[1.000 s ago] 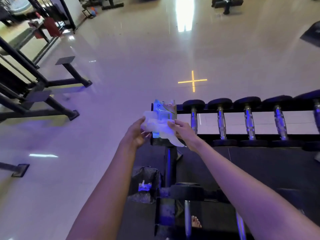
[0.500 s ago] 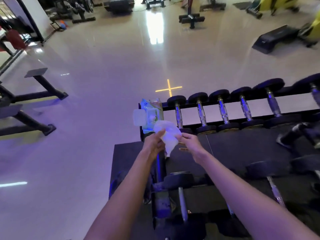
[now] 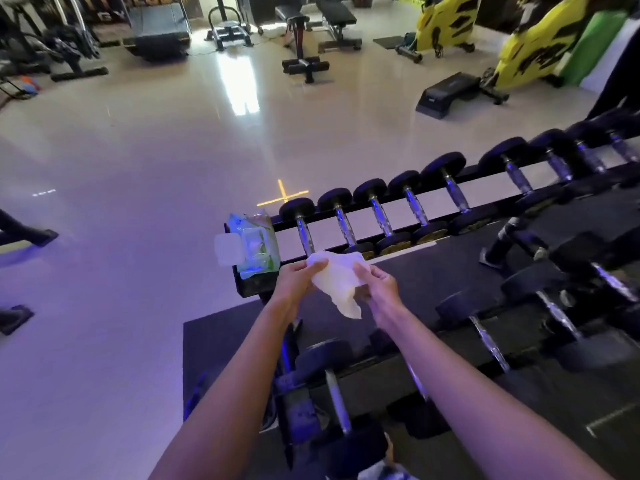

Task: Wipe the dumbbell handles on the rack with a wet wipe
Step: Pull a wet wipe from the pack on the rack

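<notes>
- One crumpled white wet wipe (image 3: 337,282), pinched by both left hand (image 3: 298,277) and right hand (image 3: 379,287).
- Black chrome-handled dumbbells (image 3: 381,216) on black rack (image 3: 251,287), one o'clock of wipe.
- Green wipe pack (image 3: 258,244), lid open, ten o'clock.

Purple-tinted dim light, window glare on the glossy floor (image 3: 242,88), wide-angle edges bowed.

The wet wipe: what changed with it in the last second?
The wet wipe was drawn away from the pack, rightward; the left hand and right hand still pinch it between them. The pack stays on the end of the rack, lid open.
</notes>
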